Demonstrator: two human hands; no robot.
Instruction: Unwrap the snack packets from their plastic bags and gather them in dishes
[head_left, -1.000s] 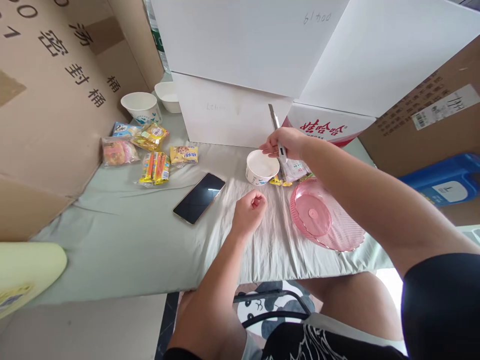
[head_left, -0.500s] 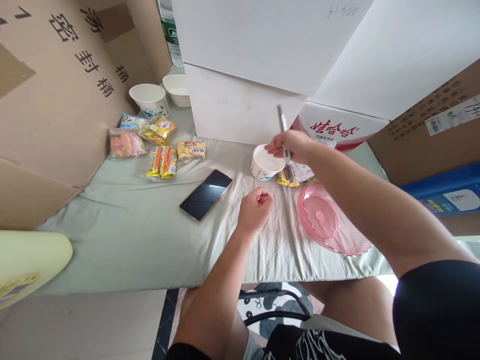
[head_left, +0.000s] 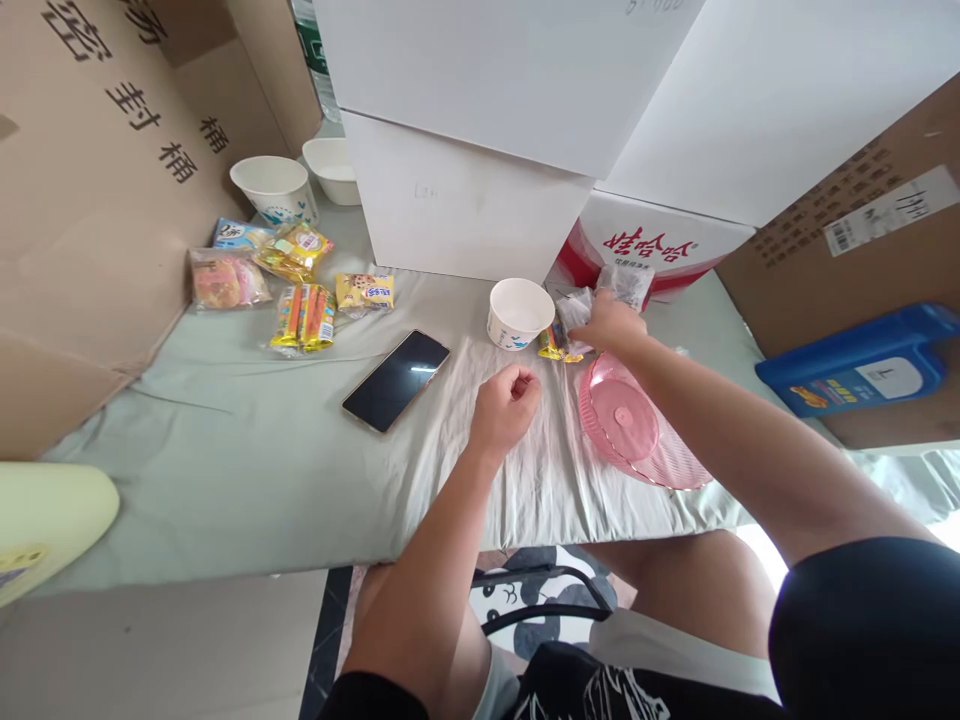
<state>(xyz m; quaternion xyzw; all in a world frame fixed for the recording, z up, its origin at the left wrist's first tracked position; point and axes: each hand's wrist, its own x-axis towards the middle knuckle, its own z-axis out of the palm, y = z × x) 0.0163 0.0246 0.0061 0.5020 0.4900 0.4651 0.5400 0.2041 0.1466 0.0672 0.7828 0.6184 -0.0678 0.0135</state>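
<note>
My left hand (head_left: 507,402) is a loose fist resting on the cloth, just in front of a white paper bowl (head_left: 517,325) with a blue print. Nothing shows inside its curled fingers. To the right of the bowl, my right hand (head_left: 613,328) reaches among small packets, thumb and forefinger spread. Its fingertips touch a crinkled clear-and-white plastic packet (head_left: 576,308); the other fingers are partly hidden. Another clear plastic packet (head_left: 628,284) lies just beyond the hand. A yellow snack packet (head_left: 551,345) pokes out beside the bowl. Below my right forearm sits a pink ribbed plastic dish (head_left: 619,425).
A black phone (head_left: 397,380) lies left of my left hand. Several snack packets (head_left: 304,318) and a paper cup (head_left: 276,190) stand farther left. White boxes (head_left: 465,200) wall off the back. A blue bottle (head_left: 855,360) is at right, a pale yellow container (head_left: 56,520) at left.
My right hand has moved away from the bowl, right and slightly down, to the packets. The pen-like stick it held is out of sight. My left fist has barely moved.
</note>
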